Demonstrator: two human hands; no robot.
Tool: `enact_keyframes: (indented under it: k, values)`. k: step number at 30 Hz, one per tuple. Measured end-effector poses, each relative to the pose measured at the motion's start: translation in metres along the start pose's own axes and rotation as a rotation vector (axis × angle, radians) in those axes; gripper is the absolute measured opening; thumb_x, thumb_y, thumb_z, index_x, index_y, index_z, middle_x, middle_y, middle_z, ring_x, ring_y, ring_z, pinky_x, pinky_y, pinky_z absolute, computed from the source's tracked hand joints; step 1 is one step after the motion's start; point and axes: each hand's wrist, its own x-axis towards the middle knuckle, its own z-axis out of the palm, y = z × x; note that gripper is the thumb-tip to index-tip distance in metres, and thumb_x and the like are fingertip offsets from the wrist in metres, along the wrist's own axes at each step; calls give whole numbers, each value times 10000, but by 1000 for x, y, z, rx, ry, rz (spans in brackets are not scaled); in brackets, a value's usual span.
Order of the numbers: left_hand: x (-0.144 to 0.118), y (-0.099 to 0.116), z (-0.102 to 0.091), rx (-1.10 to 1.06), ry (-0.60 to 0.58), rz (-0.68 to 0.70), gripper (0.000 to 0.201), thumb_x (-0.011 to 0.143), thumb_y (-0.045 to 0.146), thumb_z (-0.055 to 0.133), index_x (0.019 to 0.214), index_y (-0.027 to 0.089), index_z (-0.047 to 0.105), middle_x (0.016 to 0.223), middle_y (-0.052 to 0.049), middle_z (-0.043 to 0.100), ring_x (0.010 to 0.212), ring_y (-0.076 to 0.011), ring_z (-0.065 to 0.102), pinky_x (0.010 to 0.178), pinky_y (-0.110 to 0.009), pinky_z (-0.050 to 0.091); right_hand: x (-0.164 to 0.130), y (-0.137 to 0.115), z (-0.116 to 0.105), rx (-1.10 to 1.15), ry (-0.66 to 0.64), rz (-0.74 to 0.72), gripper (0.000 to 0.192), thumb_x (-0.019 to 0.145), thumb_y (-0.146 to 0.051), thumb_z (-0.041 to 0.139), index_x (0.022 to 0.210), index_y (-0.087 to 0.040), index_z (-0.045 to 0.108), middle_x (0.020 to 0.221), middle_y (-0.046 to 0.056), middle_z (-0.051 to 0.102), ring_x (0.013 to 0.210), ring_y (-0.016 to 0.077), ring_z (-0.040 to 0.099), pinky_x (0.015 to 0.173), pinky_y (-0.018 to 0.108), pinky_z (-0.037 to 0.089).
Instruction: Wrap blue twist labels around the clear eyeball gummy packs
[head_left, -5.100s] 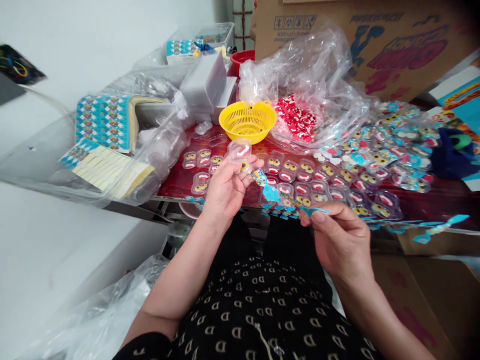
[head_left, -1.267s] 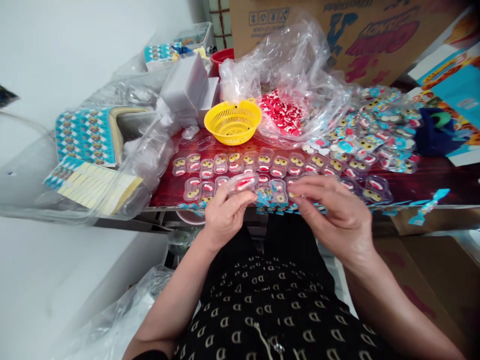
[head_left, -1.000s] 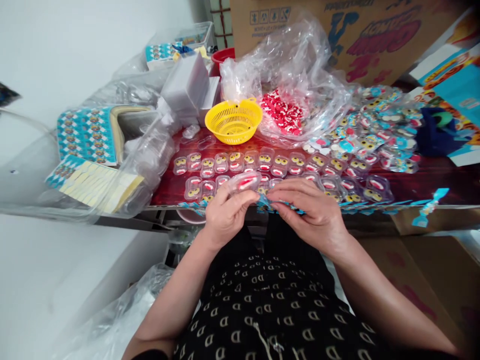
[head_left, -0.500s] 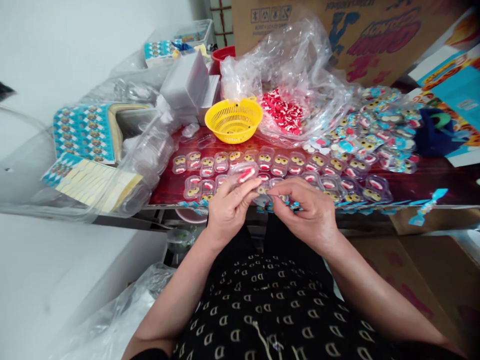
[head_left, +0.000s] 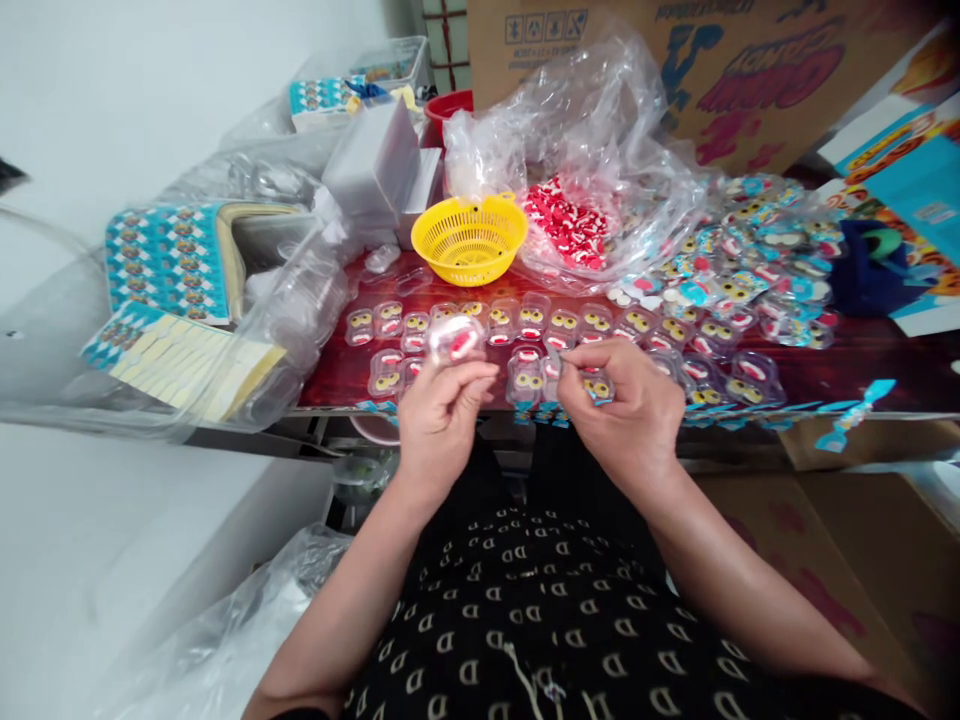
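My left hand pinches a small clear plastic candy case, tilted and raised above the table, with a red and white piece showing inside. To its right, my right hand is closed, thumb against forefinger, on a thin pale sliver too small to identify. Under and around both hands lie rows of similar clear cases holding yellow eye-shaped and red lip-shaped candies. Blue and white printed strips stick along the table's front edge. My fingers hide part of the front row.
Behind the rows stands a yellow plastic basket. A clear bag of red and white candies lies beside it. Finished-looking packs are heaped at right. Blue label sheets lie at left, and a large cardboard box stands behind.
My hands have moved apart. The left one has shifted left with the case, and the right one has drawn slightly right, holding the pale sliver.
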Motion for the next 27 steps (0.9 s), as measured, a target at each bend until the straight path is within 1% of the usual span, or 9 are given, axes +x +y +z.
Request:
enact_keyframes:
  k: [2, 4, 7, 9, 13, 16, 21, 24, 27]
  values:
    - [0, 7, 5, 14, -92, 24, 111, 967, 287, 660, 986, 234, 755, 973, -14, 766, 788, -123, 712, 732, -261, 580, -2, -3, 4, -23, -4, -74, 147, 862, -108, 604, 807, -233, 658, 746, -1, 752, 699, 171, 713, 710, 325, 539]
    - [0, 10, 11, 2, -136, 31, 128, 956, 328, 674, 979, 234, 758, 949, -21, 774, 841, -145, 710, 761, -277, 573, -4, -6, 8, -19, -16, -109, 142, 877, -111, 612, 824, -235, 657, 772, 1, 765, 719, 169, 719, 730, 329, 529]
    - [1, 8, 16, -51, -139, -33, 200, 927, 416, 700, 965, 230, 763, 960, -38, 773, 848, -159, 701, 746, -285, 561, -6, -8, 10, 12, -43, -132, 123, 898, -132, 633, 838, -235, 662, 790, 3, 775, 738, 170, 723, 746, 335, 513]
    - [2, 6, 17, -92, -144, -79, 238, 908, 455, 713, 947, 227, 767, 933, -38, 765, 836, -162, 695, 722, -282, 552, -7, -8, 10, 33, -64, -160, 104, 900, -143, 653, 852, -234, 665, 789, -1, 776, 745, 172, 723, 758, 339, 508]
    - [2, 5, 16, -129, -150, -127, 201, 934, 409, 686, 930, 229, 774, 894, -31, 755, 817, -158, 687, 716, -285, 546, -8, -6, 9, 49, -86, -181, 121, 899, -121, 650, 851, -231, 662, 767, -12, 768, 736, 163, 716, 774, 335, 503]
    - [3, 7, 16, -81, -143, -109, 165, 956, 314, 646, 916, 221, 775, 855, -25, 750, 769, -147, 669, 704, -280, 537, -8, -6, 10, 49, -84, -171, 140, 897, -111, 641, 828, -231, 654, 754, -16, 759, 728, 160, 709, 775, 332, 502]
    - [2, 7, 19, 81, -85, 3, 138, 931, 225, 639, 878, 204, 764, 818, -25, 746, 715, -137, 652, 666, -267, 521, -10, -5, 14, 42, -84, -120, 153, 891, -126, 616, 786, -236, 635, 737, -2, 738, 724, 173, 693, 768, 346, 504]
    - [1, 6, 21, 149, -54, 41, 137, 926, 212, 632, 870, 208, 758, 845, -33, 750, 752, -142, 674, 687, -271, 534, -12, -5, 17, 55, -97, -59, 143, 877, -139, 604, 784, -241, 642, 747, 5, 739, 743, 182, 692, 780, 363, 511]
    - [1, 6, 21, 176, -43, 52, 140, 925, 209, 626, 868, 214, 754, 821, -26, 742, 740, -140, 673, 670, -266, 529, -12, -7, 19, 114, -108, 39, 149, 852, -141, 589, 757, -242, 643, 709, -3, 722, 708, 176, 678, 751, 358, 515]
